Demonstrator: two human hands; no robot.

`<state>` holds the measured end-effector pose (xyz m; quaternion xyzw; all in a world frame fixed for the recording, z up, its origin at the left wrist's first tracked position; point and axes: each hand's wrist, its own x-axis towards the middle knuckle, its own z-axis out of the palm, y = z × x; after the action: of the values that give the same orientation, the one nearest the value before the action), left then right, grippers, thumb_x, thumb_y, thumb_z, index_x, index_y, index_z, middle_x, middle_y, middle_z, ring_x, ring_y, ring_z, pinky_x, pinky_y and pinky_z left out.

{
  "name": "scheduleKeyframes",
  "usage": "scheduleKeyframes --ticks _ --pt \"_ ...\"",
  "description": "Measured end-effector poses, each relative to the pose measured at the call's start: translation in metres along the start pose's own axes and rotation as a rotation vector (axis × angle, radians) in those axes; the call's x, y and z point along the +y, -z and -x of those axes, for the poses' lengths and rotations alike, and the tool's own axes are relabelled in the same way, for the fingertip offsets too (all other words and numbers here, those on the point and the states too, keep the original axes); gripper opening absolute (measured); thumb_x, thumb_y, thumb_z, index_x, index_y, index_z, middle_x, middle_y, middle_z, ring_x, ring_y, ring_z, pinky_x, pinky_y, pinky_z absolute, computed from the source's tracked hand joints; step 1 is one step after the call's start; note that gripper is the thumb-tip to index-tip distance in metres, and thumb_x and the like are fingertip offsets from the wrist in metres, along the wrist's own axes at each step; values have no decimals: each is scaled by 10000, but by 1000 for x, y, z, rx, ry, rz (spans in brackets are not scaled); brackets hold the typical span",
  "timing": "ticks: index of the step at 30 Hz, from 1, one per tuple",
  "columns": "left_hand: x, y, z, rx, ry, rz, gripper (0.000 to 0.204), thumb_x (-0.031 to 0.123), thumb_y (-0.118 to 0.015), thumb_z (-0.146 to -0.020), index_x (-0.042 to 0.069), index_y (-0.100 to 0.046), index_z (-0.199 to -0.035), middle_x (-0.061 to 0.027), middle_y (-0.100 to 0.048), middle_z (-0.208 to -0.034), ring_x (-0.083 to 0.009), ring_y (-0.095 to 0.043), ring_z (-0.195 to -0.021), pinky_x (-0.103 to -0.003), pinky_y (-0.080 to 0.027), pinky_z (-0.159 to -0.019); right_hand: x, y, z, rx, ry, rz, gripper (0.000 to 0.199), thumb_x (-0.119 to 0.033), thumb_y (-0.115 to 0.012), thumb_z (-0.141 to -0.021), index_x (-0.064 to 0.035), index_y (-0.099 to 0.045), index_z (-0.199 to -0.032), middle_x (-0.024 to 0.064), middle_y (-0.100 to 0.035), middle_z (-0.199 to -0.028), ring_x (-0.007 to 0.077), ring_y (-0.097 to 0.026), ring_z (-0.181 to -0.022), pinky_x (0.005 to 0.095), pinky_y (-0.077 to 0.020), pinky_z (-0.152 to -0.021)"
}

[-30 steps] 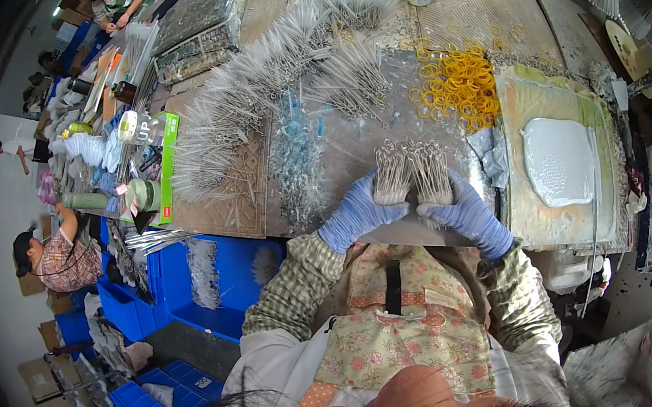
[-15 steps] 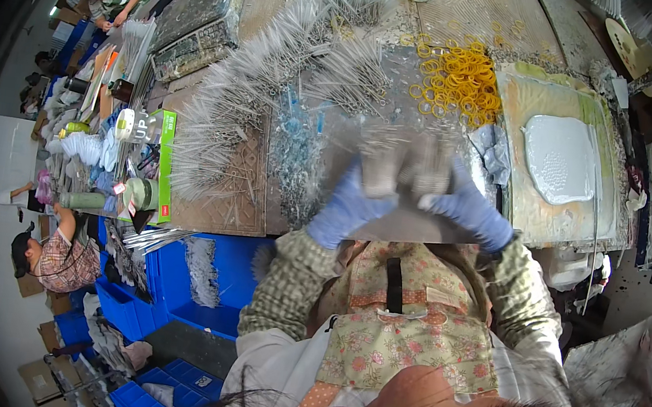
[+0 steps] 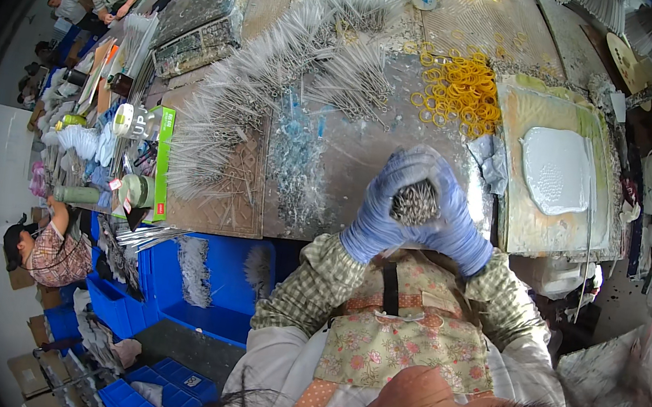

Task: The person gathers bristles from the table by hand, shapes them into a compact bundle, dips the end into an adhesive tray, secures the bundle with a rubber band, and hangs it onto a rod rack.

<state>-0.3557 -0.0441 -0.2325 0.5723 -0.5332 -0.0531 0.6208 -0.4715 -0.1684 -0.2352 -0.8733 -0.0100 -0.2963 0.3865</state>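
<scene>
My left hand (image 3: 379,214) and my right hand (image 3: 458,224), both in blue gloves with greyish fingers, are wrapped round a bundle of thin wire-stemmed brushes (image 3: 415,204). The bundle stands on end near the table's front edge, its packed metallic tips turned up towards me. Most of its length is hidden by my fingers. Beyond and to the left, similar pale, bristly wire pieces (image 3: 226,122) lie in a long fan, with a smaller heap of them (image 3: 355,81) beside it. A pile of yellow rubber bands (image 3: 463,90) lies beyond my right hand.
To the right lies a stained board (image 3: 538,234) bearing a pool of whitish paste (image 3: 556,167); a grey-blue cloth (image 3: 489,165) lies beside it. A green box (image 3: 163,155) stands at the table's left edge, above blue bins (image 3: 197,322). Other people sit at far left.
Both hands were blurred on the tabletop, side by side with fingers pointing away. Now they are raised nearer me and cupped together round the upright bundle, whose tips show.
</scene>
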Motion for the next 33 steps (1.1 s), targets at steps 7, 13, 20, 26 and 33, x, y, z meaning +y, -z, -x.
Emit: scheduleKeyframes --ticks 7,13,20,26,33 --pt "-42 -13 24 40 357 123 850 272 -961 -693 64 -494 -1372 -104 -630 -1311 -212 -606 -1214 -362 -498 -1055 39 -30 4 -97 -354 -116 1010 -336 -936 -643 -62 -422 -1467 211 -558 -1365 398 -556 -1278 428 -451 -1095" --pt "-62 -28 34 274 447 177 639 230 -889 -744 48 -586 -1276 -99 -660 -1193 -223 -630 -1140 -366 -500 -1040 4 -18 -7 -231 -329 410 993 -422 -851 -703 68 -402 -1442 275 -545 -1311 453 -528 -1225 483 -450 -1061" --pt "-69 -30 25 327 558 18 578 206 -825 -785 32 -583 -1281 -117 -659 -1212 -237 -634 -1139 -362 -497 -1034 -13 -30 -2 -45 -454 355 1068 -320 -898 -625 -38 -386 -1519 253 -504 -1210 434 -533 -1121 468 -481 -965" --pt "-63 -45 4 475 471 121 455 153 -803 -798 53 -610 -1197 -74 -661 -1091 -202 -638 -1043 -347 -522 -959 -6 -24 3 71 -462 99 891 -250 -836 -772 -14 -406 -1516 198 -601 -1133 366 -621 -976 423 -527 -882" --pt "-105 -25 13 530 601 393 217 61 -736 -867 34 -598 -1032 -43 -662 -913 -143 -648 -795 -296 -566 -723 -1 -49 14 175 -480 -638 570 -116 -645 -977 -59 -459 -1513 47 -636 -1129 137 -585 -904 288 -516 -827"
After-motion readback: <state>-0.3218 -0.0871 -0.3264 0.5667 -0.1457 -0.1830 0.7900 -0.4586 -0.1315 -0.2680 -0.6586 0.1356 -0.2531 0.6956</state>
